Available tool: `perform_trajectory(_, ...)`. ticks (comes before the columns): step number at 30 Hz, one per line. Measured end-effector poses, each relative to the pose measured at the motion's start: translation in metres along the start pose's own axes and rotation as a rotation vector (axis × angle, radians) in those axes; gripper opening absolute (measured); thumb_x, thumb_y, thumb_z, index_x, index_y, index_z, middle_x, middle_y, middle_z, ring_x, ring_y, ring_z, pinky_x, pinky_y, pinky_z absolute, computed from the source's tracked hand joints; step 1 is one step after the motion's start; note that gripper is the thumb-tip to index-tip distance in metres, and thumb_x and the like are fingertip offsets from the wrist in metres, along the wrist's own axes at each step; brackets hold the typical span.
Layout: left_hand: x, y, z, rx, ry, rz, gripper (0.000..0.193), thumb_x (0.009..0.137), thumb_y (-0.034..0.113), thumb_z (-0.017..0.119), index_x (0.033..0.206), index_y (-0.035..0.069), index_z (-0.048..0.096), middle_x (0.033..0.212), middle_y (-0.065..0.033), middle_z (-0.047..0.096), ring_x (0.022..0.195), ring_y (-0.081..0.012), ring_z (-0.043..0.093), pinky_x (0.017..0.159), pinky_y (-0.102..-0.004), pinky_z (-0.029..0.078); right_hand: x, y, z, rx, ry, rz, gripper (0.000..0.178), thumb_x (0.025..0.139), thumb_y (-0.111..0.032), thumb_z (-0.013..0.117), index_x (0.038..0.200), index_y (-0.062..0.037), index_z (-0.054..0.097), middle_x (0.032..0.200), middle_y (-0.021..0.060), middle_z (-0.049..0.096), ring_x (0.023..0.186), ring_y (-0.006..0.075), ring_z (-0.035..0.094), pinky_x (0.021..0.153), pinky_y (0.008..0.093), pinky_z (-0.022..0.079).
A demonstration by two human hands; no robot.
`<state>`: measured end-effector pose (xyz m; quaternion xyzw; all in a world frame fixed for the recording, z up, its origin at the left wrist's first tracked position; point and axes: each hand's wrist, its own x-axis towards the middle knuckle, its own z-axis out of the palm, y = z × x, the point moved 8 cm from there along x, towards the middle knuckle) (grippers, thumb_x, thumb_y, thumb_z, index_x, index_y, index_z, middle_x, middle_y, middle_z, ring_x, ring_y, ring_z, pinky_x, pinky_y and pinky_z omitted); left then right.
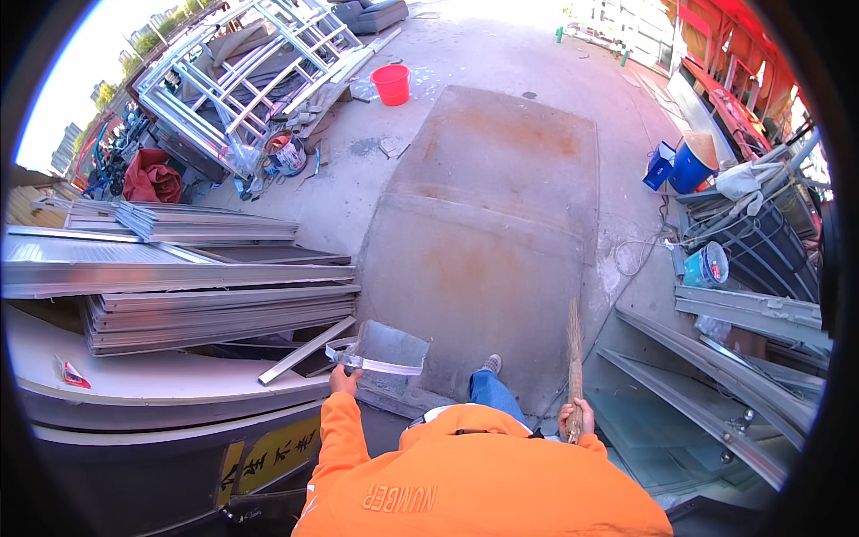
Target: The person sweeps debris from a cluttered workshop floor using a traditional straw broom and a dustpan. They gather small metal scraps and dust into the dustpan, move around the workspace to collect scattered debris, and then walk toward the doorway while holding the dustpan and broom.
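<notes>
A metal dustpan with a pale front edge is in my left hand, whose fingers close round its handle end. The pan hangs beside the stacked metal panels on the left. On the other side, my right hand is wrapped round a straw broom. The broom is thin and stands nearly upright in view, its tip pointing away from me. Between the two hands my leg and one shoe show at the near edge of a rust-stained grey slab.
Long metal panels pile up at left above a white-topped counter. A red bucket stands ahead near white metal frames. At right are a blue bin, a paint bucket, metal profiles and glass sheets.
</notes>
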<state>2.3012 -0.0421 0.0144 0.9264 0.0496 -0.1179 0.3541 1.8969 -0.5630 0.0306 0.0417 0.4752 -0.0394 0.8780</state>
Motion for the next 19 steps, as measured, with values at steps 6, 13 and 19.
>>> perform_trajectory(6,0.051,0.082,0.011,-0.125,0.058,-0.011,0.028,0.079,0.015,0.080,0.097,-0.002,0.067,0.086,-0.0113,0.071,0.075,-0.0192,0.063,0.071,-0.0347,0.049,0.034,-0.069,0.050,0.052,0.060,-0.061,0.020,0.085,-0.020,0.065,0.082,-0.0054,0.052,0.073,0.0030,0.057,0.065,0.0129,0.059,0.062,0.0261,0.053)
perform_trajectory(13,0.156,0.170,0.072,-0.439,-0.061,-0.005,0.017,0.089,0.012,0.072,0.095,0.000,0.064,0.077,-0.0056,0.067,0.066,-0.0122,0.064,0.064,-0.0278,0.051,0.065,-0.127,0.137,0.020,0.031,-0.071,0.023,0.084,-0.024,0.067,0.081,-0.0059,0.053,0.071,0.0030,0.058,0.064,0.0133,0.060,0.060,0.0260,0.053)
perform_trajectory(19,0.295,0.335,0.218,-0.510,-0.307,0.121,0.012,0.091,0.006,0.065,0.100,0.000,0.058,0.070,-0.0045,0.062,0.059,-0.0109,0.056,0.058,-0.0271,0.048,0.086,-0.201,0.153,0.199,0.045,-0.136,0.029,0.084,-0.028,0.067,0.083,-0.0038,0.051,0.073,0.0029,0.057,0.066,0.0135,0.059,0.064,0.0271,0.052)
